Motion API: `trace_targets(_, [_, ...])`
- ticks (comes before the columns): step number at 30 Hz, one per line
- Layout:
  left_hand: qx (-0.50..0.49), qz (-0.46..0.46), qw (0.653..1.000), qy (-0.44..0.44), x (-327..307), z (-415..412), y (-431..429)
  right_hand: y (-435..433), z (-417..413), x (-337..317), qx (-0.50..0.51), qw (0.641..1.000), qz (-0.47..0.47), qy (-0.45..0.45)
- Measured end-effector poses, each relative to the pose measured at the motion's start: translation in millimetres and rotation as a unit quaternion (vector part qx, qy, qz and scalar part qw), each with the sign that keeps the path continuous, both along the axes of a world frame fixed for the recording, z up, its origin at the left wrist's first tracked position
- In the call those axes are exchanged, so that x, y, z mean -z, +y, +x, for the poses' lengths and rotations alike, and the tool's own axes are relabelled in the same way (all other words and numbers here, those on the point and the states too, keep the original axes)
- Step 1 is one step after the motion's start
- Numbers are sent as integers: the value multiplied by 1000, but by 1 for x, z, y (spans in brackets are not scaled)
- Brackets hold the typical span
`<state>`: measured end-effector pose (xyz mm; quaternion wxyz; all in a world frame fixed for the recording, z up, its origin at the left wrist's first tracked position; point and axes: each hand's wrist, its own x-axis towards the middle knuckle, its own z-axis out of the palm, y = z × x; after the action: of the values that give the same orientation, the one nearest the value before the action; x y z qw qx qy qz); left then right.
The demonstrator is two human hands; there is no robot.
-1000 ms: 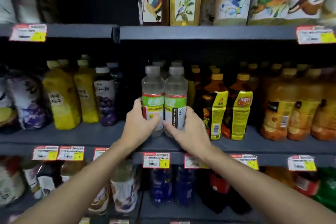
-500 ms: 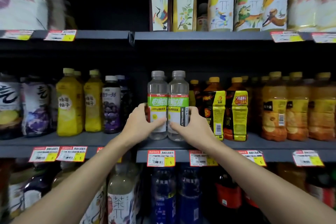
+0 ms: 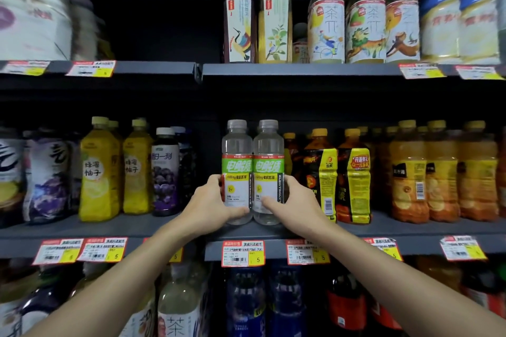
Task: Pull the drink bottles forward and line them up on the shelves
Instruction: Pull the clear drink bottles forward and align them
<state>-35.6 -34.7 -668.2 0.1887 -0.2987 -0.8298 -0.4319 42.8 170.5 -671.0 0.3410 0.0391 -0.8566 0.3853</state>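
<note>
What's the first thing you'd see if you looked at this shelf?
Two hands in the middle: the left hand grips one clear green-labelled bottle, the right hand grips its twin beside it on the middle shelf. Orange bottles glow to their right, yellow bottles to their left.

**Bare arms and bare hands fill the lower frame**

We see the left forearm (image 3: 123, 282) running in from the lower left corner and the right forearm (image 3: 383, 276) from the lower right, both uncovered right to the picture's edge. Each is broad at the bottom and narrows to a bare wrist. The left hand (image 3: 210, 205) and right hand (image 3: 290, 205), near the centre, are bare as well.
</note>
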Motion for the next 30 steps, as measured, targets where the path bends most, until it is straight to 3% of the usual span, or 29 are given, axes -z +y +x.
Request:
trace_targets(13, [18, -24, 1000, 6, -3, 25, -8, 12, 8, 1, -13, 997, 77, -3])
trace_targets(22, [39, -117, 992, 0, -4, 32, -18, 28, 19, -1, -31, 980, 184, -75])
trace_targets(30, [29, -114, 993, 26, -1, 34, -20, 29, 18, 2, -26, 978, 197, -56])
